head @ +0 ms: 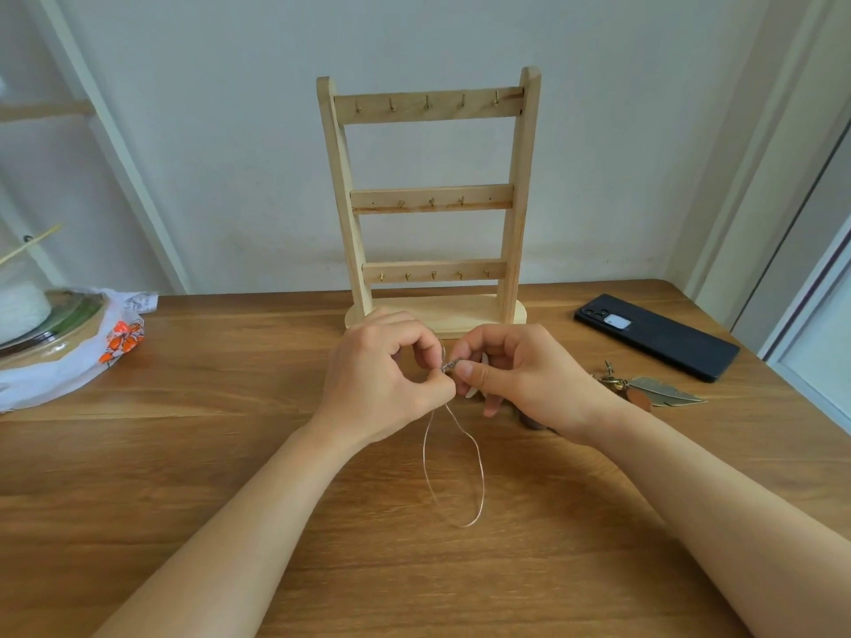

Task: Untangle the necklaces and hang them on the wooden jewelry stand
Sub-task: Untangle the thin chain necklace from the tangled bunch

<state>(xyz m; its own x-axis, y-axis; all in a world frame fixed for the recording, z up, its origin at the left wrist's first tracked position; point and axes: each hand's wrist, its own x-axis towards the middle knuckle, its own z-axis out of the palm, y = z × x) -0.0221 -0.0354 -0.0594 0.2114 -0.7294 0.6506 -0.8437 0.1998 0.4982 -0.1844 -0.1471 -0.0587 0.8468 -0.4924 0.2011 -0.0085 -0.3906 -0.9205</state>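
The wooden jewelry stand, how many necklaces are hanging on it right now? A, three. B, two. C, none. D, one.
C: every hook on the wooden jewelry stand is bare, and a thin necklace chain is pinched between the left hand and right hand above the table.

One stand [515,177], three rails [488,198], thirteen hooks [427,103]: five, three, five. One necklace [467,524] seen. One phone [656,336], one keyring [663,391], one bag [69,361].
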